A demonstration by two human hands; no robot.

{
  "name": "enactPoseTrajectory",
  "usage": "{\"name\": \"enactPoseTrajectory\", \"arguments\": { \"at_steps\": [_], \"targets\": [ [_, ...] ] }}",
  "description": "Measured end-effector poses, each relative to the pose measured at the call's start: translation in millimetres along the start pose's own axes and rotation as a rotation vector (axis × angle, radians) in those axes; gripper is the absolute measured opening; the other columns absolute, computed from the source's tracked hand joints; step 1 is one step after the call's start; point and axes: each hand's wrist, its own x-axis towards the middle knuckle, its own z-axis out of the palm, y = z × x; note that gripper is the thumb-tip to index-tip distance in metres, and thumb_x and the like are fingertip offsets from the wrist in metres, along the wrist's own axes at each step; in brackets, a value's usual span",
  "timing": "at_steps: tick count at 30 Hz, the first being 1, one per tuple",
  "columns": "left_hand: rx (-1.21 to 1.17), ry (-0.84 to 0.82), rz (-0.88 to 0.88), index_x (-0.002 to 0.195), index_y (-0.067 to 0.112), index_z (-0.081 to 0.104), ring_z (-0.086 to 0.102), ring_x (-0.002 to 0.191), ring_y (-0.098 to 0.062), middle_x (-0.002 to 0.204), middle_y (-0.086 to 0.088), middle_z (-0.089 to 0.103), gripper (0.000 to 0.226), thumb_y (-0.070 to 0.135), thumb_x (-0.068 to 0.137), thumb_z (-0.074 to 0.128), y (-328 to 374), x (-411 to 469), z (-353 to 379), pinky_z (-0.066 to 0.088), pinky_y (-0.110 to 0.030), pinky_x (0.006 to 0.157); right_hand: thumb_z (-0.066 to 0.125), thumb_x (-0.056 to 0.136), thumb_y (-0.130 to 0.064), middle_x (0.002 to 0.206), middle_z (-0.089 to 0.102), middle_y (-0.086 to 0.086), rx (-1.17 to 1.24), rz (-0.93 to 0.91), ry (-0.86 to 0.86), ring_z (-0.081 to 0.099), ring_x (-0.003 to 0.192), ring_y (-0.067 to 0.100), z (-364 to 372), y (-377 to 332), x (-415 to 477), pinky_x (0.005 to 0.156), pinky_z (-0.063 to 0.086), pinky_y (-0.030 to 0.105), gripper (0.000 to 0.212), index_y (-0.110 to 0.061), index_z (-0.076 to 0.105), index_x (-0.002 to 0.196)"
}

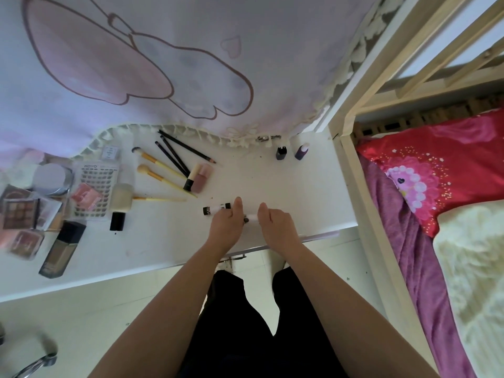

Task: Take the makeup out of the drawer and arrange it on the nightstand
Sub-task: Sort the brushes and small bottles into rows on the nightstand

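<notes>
My left hand (pixel 226 222) and my right hand (pixel 272 222) rest side by side on the white nightstand top (pixel 169 241), near its front edge. Under my left fingers lies a small white tube with black ends (pixel 216 208), and my fingers curl over it. A second white tube (pixel 251 217) shows between the two hands, with my right hand curled against its right end. Brushes with yellow handles (pixel 158 170), black pencils (pixel 180 151) and a pink bottle (pixel 201 177) lie further back. The drawer is not in view.
Palettes (pixel 20 212), a round jar (pixel 50 178), a lash card (pixel 96 186) and a foundation bottle (pixel 61 249) crowd the left side. Two small bottles (pixel 290 152) stand at the back right. A printed curtain (pixel 163 64) hangs behind. The bed frame (pixel 362 200) borders the right.
</notes>
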Motion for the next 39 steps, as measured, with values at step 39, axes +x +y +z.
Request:
{"name": "enactPoseTrajectory", "arguments": {
  "at_steps": [39],
  "targets": [
    [-0.29,-0.192,-0.072,0.071,0.015,0.039,0.025,0.06,-0.016,0.061,0.003,0.029,0.031,0.034,0.095,0.041,-18,-3,-60,0.029,-0.034,0.06,0.026,0.107,-0.028,0.06,0.045,0.005,-0.335,-0.169,0.094,0.045,0.065,0.028,27,-28,-21,0.067,0.036,0.034,0.043,-0.006,0.049,0.077]
  ]
}}
